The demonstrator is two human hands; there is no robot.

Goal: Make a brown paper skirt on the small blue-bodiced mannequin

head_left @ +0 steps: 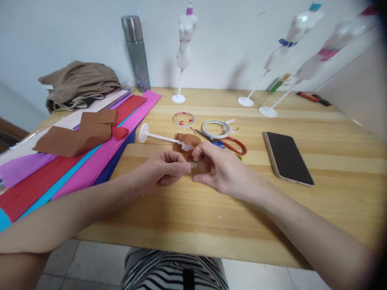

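My left hand [171, 167] is closed, with a small translucent strip of tape [192, 164] pinched between thumb and forefinger. Just right of the strip, my right hand [222, 167] has its thumb and curled forefinger apart, holding nothing I can see. Behind both hands a white stand [161, 138] lies on its side, its pole reaching a piece of brown material [190, 139] and a white part; my right hand hides some of this. Red-handled scissors [234, 145] lie beyond my right fingers, beside a roll of white tape [208, 129].
Small white mannequins [184, 44] stand along the wall, near a metal flask [137, 56]. Folded coloured sheets [121, 121] with brown pieces [78, 139] on top cover the left side. A phone [288, 157] lies right; a clear tape ring [184, 119] lies mid-table.
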